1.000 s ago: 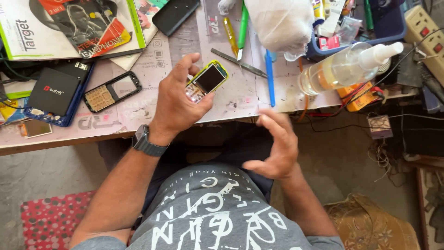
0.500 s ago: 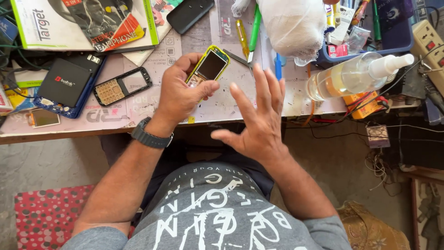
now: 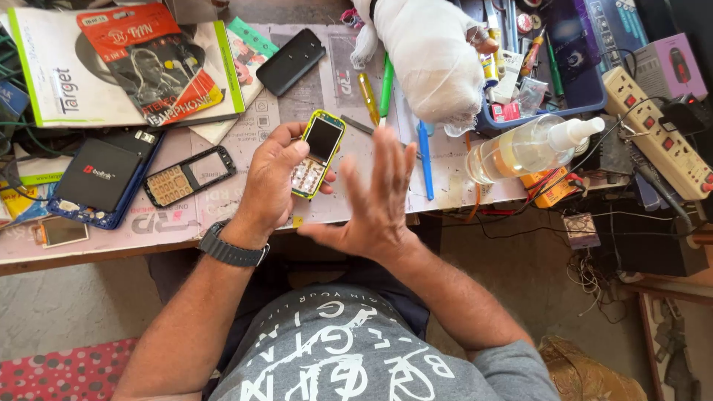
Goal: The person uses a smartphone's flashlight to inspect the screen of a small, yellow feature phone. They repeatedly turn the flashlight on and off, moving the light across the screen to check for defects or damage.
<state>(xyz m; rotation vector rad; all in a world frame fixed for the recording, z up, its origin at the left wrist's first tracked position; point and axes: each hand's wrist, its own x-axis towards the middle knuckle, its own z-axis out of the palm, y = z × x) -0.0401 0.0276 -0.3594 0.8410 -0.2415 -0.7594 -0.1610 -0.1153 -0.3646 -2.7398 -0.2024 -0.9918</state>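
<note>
My left hand [image 3: 271, 182] holds a small keypad phone with a yellow-green frame [image 3: 318, 152], screen dark and facing up, over the cluttered workbench [image 3: 111, 238]. A dark watch [image 3: 230, 251] sits on that wrist. My right hand [image 3: 371, 200] is open just right of the phone, fingers spread and pointing up, palm turned toward the phone, holding nothing. It does not touch the phone.
On the bench lie a black phone front housing [image 3: 189, 176], a black box [image 3: 100, 178], a black phone back [image 3: 291, 61], a white cloth bundle [image 3: 427, 56], green and blue pens [image 3: 423, 160], a clear spray bottle [image 3: 531, 147] and a power strip [image 3: 657, 137]. Cables hang at the right.
My right hand has risen from near my lap to beside the phone and spread its fingers. My left hand keeps the phone, lifted slightly further over the bench.
</note>
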